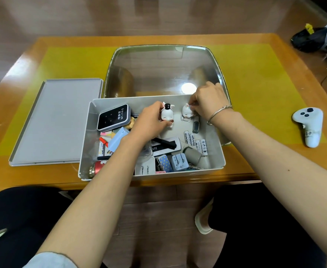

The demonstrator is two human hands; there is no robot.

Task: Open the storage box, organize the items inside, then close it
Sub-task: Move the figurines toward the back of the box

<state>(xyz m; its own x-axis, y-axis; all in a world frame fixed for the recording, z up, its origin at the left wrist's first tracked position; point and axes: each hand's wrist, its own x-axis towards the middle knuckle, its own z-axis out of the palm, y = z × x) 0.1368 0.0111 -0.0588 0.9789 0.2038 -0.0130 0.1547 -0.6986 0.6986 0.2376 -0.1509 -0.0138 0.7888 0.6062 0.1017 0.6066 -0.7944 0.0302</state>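
Fingers [159, 111] above glossy wooden table [255, 161]

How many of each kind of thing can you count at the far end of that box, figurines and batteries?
Rabbit figurines: 2, one in the left hand, one at the right hand.
White batteries: 4 lying side by side.
Total: 6.

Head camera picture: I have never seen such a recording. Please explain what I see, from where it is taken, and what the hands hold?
No machine here: a person wears a camera on the head, looking down at their own arms. On the table stands an open grey storage box full of small things, such as batteries and a Wi-Fi device. Its lid lies beside it. The left hand holds a white figurine with a black hat; the right hand pinches a second white figurine.
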